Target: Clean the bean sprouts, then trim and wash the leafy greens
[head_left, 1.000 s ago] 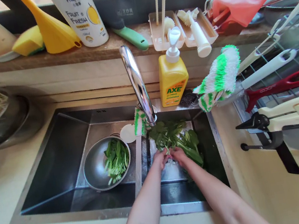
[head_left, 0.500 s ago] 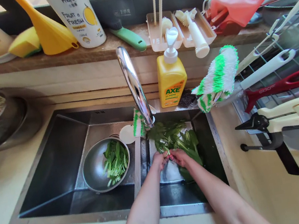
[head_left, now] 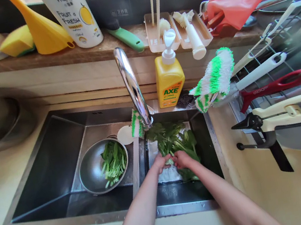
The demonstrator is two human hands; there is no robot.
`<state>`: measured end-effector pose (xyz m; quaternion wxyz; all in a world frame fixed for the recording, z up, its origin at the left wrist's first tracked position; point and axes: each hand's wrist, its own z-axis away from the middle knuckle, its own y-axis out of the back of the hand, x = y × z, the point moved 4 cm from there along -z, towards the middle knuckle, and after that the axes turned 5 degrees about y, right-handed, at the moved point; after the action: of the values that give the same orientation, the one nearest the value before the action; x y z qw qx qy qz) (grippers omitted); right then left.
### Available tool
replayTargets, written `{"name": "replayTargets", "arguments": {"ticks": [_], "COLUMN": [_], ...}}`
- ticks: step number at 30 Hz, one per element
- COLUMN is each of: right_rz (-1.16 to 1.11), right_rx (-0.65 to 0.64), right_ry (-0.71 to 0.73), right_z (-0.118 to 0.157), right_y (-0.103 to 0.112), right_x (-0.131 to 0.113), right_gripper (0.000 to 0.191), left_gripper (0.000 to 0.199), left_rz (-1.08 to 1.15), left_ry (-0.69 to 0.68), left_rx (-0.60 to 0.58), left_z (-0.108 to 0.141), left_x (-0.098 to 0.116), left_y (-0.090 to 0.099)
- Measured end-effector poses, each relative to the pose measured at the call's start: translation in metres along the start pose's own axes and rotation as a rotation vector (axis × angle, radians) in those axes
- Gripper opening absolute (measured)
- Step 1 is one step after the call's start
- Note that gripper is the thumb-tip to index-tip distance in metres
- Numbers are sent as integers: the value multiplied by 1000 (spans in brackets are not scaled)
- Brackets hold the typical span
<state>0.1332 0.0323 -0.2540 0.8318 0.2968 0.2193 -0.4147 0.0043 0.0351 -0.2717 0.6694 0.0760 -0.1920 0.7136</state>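
Observation:
Over the right basin of the sink (head_left: 187, 208), my left hand (head_left: 161, 163) and my right hand (head_left: 182, 159) are close together, both closed on the stem end of a bunch of leafy greens (head_left: 164, 137). The bunch's leaves point away from me, towards the tap. More greens (head_left: 187, 144) lie in the basin beyond and beside my right hand. In the left basin a metal bowl (head_left: 91, 173) holds cut green leaves with pale stems (head_left: 114, 161).
A curved tap (head_left: 131, 84) rises behind the basins. Nearby are a yellow soap bottle (head_left: 170, 82), a green-white cloth (head_left: 213, 74) and a striped cloth (head_left: 136, 124) on the divider. Red scissors (head_left: 285, 82) and pruning shears (head_left: 290, 111) lie right; a pot (head_left: 3, 123) stands left.
Both hands have moved slightly nearer to me with the bunch between them, and its pale stem end shows more. The whole view has shifted a little.

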Motion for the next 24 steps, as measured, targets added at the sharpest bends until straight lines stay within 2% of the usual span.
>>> {"name": "replayTargets", "arguments": {"ticks": [2, 3, 6, 8, 12, 15, 18, 20, 24], "right_rz": [32, 66, 250, 371, 381, 340, 396, 491, 554], "right_rx": [-8, 32, 302, 374, 294, 313, 366, 349, 189], "right_ry": [-11, 0, 61, 58, 19, 103, 181, 149, 59], "right_z": [3, 3, -5, -15, -28, -18, -4, -3, -17], "right_y": [17, 27, 52, 55, 51, 61, 70, 67, 47], "right_x": [4, 4, -3, -9, -19, -33, -45, -45, -27], "right_gripper": [15, 17, 24, 24, 22, 21, 25, 24, 21], "left_gripper": [26, 23, 16, 11, 21, 21, 14, 13, 16], "left_rz": [7, 12, 17, 14, 72, 169, 260, 333, 364], "left_ry": [19, 25, 54, 100, 178, 152, 96, 58, 15], "left_rx": [1, 20, 113, 152, 134, 105, 90, 70, 11], "left_z": [0, -1, -5, -5, 10, 31, 48, 53, 54], "left_x": [1, 1, -3, -5, 4, 19, 27, 28, 24], "left_y": [3, 4, 3, 0, 1, 3, 1, -3, -6]}}
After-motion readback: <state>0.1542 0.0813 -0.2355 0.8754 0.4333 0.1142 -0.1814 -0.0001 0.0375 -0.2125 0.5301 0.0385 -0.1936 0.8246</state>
